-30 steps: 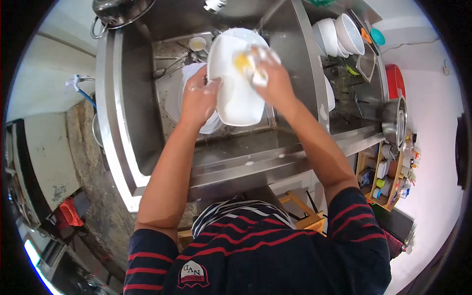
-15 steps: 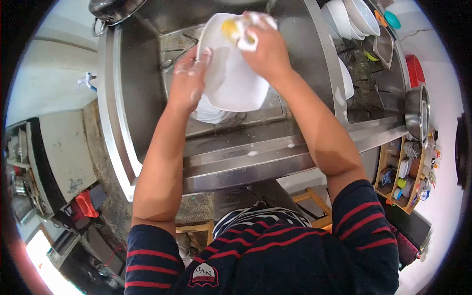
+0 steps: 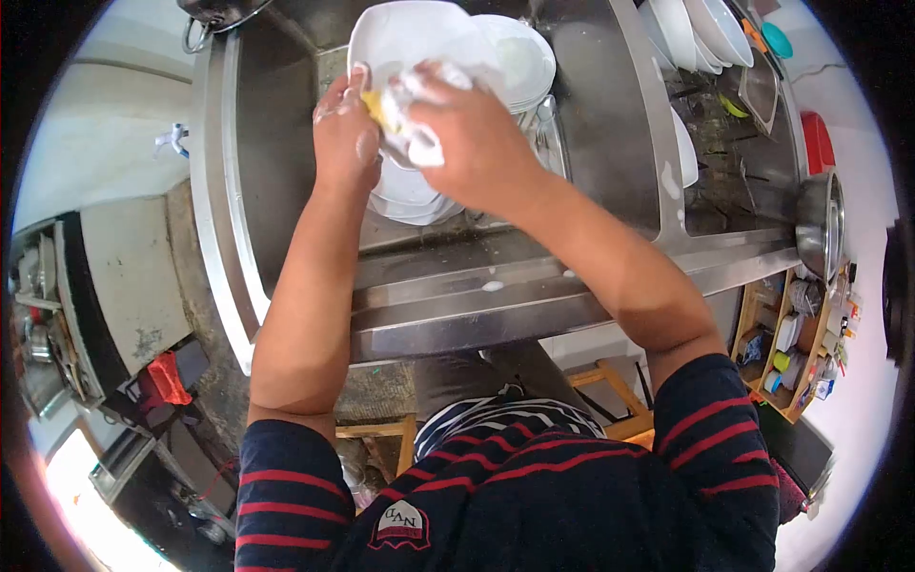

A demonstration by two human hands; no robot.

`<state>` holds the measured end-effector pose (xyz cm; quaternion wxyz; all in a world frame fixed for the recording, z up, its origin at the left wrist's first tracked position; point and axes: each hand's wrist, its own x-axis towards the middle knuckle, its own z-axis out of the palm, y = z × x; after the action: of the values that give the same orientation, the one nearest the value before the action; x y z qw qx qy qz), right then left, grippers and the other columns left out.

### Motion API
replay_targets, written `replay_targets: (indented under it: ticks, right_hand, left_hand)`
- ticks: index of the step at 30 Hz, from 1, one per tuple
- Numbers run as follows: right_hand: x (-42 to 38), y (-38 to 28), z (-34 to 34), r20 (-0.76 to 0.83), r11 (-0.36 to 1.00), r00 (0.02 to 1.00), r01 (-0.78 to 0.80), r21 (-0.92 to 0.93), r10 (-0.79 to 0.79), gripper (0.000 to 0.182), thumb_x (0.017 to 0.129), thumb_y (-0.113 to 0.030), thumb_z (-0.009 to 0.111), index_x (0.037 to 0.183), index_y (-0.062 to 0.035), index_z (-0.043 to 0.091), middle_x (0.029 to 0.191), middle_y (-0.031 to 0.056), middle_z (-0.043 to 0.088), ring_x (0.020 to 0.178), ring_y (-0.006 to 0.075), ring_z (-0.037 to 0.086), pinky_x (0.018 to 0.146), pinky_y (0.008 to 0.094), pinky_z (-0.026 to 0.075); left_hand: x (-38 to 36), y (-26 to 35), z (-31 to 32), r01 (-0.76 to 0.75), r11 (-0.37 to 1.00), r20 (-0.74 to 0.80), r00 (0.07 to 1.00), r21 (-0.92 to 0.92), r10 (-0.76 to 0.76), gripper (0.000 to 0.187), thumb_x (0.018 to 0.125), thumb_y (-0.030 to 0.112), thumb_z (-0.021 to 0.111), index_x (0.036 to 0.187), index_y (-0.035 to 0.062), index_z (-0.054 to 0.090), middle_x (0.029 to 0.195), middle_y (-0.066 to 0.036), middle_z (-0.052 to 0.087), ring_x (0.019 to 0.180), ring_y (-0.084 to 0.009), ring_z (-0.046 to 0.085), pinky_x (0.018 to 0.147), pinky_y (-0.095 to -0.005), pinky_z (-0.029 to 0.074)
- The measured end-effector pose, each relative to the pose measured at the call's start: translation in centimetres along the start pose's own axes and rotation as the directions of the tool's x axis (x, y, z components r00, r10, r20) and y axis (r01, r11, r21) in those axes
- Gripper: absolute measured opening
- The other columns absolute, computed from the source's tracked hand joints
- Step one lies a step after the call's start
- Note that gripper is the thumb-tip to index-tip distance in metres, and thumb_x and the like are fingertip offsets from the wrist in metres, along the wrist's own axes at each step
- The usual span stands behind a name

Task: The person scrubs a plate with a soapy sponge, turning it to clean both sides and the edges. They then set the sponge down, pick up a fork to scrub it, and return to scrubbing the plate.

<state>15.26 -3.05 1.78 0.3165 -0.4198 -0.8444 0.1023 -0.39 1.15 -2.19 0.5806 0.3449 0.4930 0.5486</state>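
Observation:
A white squarish plate (image 3: 415, 33) is held over the steel sink by my left hand (image 3: 345, 138), which grips its left edge with the thumb over the top face. My right hand (image 3: 467, 124) is closed round a soapy yellow sponge (image 3: 373, 107) and presses it on the plate near the left hand. White suds cover the fingers of the right hand. Below the plate, a stack of white plates (image 3: 415, 208) lies on the sink floor. Another stack of round white plates (image 3: 526, 67) stands to the right, with some cutlery (image 3: 546, 119) beside it.
The sink's front rim (image 3: 457, 329) runs between my body and the basin. Right of the divider, white bowls (image 3: 710, 33) and a steel tray (image 3: 760, 91) lie in a second compartment. A steel bowl (image 3: 815, 224) sits at its corner. A dark pot (image 3: 221, 11) is at the upper left.
My right hand and the sponge have moved down and left across the plate, towards my left hand. The plate has moved up and left, uncovering the stack of round plates at right.

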Motion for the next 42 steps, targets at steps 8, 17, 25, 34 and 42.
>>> replay_targets:
  ticks: [8,17,25,34,42]
  right_hand:
    - [-1.7,2.6,-3.3,0.190,0.960,0.944,0.247,0.135,-0.270,0.033,0.068,-0.013,0.069,0.100,-0.0124,0.072,0.127,0.0093,0.061,0.123,0.0281,0.054,0.102,0.0450,0.043]
    - [0.4,8.8,-1.4,-0.124,0.974,0.990,-0.090,-0.209,0.065,0.035,0.068,-0.008,0.067,0.102,-0.0071,0.070,0.132,0.0082,0.058,0.127,0.0309,0.048,0.100,0.0457,0.042]
    - [-0.7,4.2,-0.6,0.070,0.986,0.994,-0.092,0.140,0.083,0.032,0.068,-0.008,0.065,0.100,-0.0066,0.069,0.128,0.0108,0.061,0.124,0.0361,0.051,0.103,0.0431,0.042]
    - [0.3,7.3,0.1,-0.056,0.995,0.998,-0.026,0.101,0.032,0.033,0.070,-0.007,0.065,0.103,-0.0053,0.069,0.134,0.0073,0.057,0.131,0.0350,0.045,0.106,0.0420,0.040]
    - [0.1,10.9,-0.8,-0.192,0.980,0.965,-0.191,-0.048,0.178,0.031,0.075,-0.011,0.069,0.105,-0.0044,0.068,0.126,0.0109,0.062,0.118,0.0372,0.055,0.100,0.0423,0.045]
  left_hand:
    - [-0.5,1.3,0.7,0.086,0.987,-0.142,0.988,0.136,-0.067,0.041,0.097,0.025,0.056,0.120,-0.0080,0.056,0.102,-0.016,0.065,0.086,-0.0206,0.061,0.075,-0.0333,0.049]
    - [-1.3,0.6,1.6,0.070,0.946,0.016,0.997,0.317,-0.079,0.035,0.096,0.023,0.057,0.112,-0.0074,0.062,0.088,-0.014,0.067,0.076,-0.0185,0.059,0.071,-0.0338,0.048]
    - [-0.1,0.5,-0.1,0.034,0.936,-0.079,0.997,0.352,-0.006,0.038,0.097,0.028,0.055,0.105,-0.0079,0.064,0.085,-0.013,0.067,0.075,-0.0193,0.059,0.071,-0.0334,0.048]
    - [-0.4,-0.5,0.5,-0.032,0.886,0.039,0.999,0.463,0.016,0.033,0.096,0.024,0.055,0.112,-0.0041,0.064,0.095,-0.012,0.068,0.086,-0.0185,0.060,0.082,-0.0324,0.046]
    - [-1.8,1.2,1.9,0.061,0.917,0.077,0.992,0.395,-0.099,0.027,0.093,0.015,0.059,0.111,-0.0052,0.063,0.091,-0.011,0.068,0.078,-0.0156,0.061,0.073,-0.0303,0.048]
